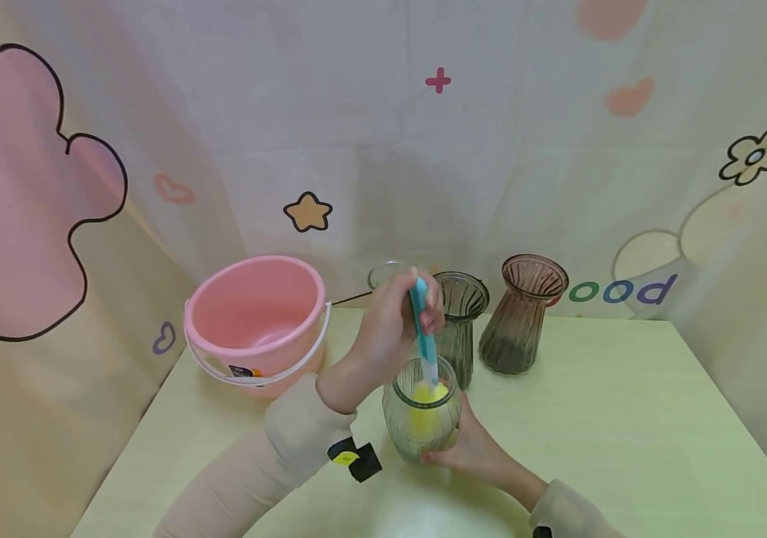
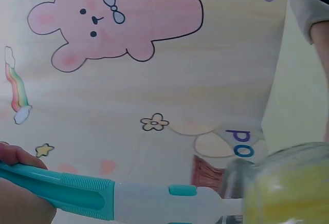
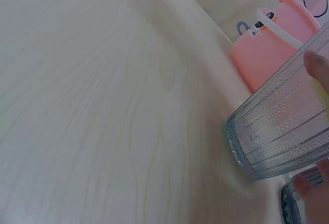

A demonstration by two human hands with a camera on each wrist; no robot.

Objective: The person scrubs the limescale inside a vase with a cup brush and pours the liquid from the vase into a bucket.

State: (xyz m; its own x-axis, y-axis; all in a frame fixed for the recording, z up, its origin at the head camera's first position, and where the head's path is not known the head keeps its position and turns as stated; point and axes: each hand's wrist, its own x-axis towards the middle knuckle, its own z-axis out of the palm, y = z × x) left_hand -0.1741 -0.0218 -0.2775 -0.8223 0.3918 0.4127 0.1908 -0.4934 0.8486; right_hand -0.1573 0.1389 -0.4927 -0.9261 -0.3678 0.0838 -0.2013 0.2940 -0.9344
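My left hand (image 1: pixel 400 317) grips the teal and white handle of a cleaning brush (image 1: pixel 426 340) from above. Its yellow sponge head (image 1: pixel 424 418) is down inside a clear ribbed glass vase (image 1: pixel 398 426). The left wrist view shows the brush's handle (image 2: pixel 144 201) and, blurred through glass, the yellow sponge (image 2: pixel 290 193). My right hand (image 1: pixel 471 447) holds the vase low on its right side, thumb near the front of the base. In the right wrist view the vase's textured wall (image 3: pixel 282 131) leans across the right edge, with a few fingertips (image 3: pixel 317 66) on it.
A pink bucket (image 1: pixel 256 373) with a white handle stands at left. Behind the held vase are a grey glass vase (image 1: pixel 454 344) and a brownish-pink one (image 1: pixel 514 332). A clear rim (image 1: pixel 383 269) shows partly behind my left hand. A patterned curtain (image 1: pixel 356 112) backs the pale table (image 1: pixel 626 418).
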